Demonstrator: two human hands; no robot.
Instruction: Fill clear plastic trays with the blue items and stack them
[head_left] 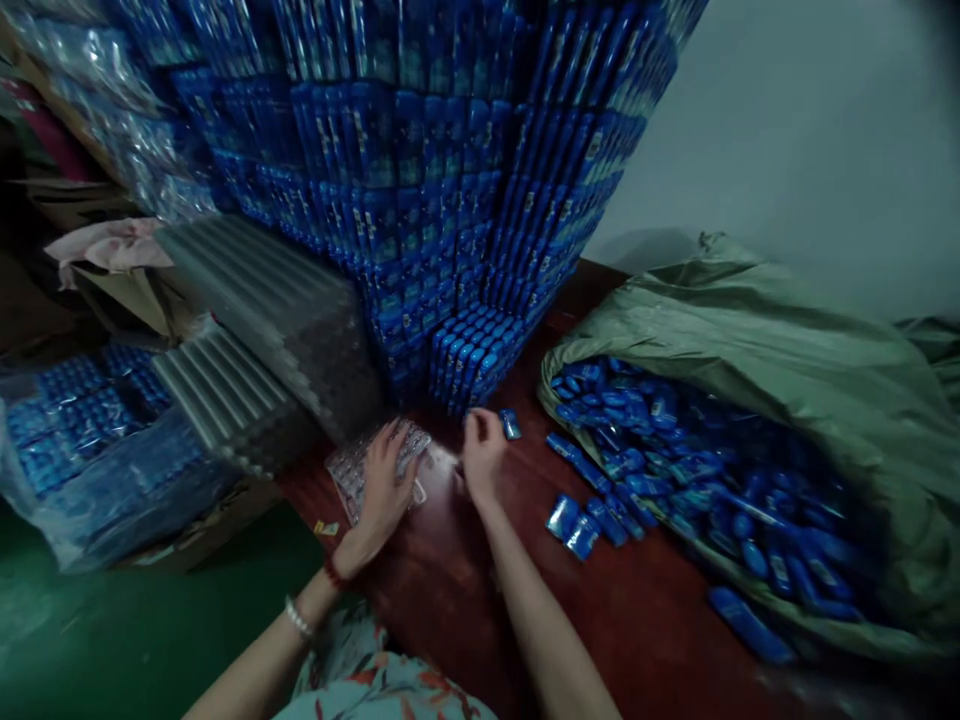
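A tall wall of stacked blue packs (pixel 450 150) rises at the back of the dark red tabletop (pixel 637 620). To the right, a green sack (pixel 787 350) lies open, spilling loose blue packs (pixel 675 470). At left stand grey ribbed tray stacks (pixel 262 300), a pink cloth (pixel 112 245) and bagged blue packs (pixel 75 430).

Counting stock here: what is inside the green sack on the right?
The green sack holds a loose heap of small blue packets, some spilling onto the table. Deeper contents are covered by the sack's fold.
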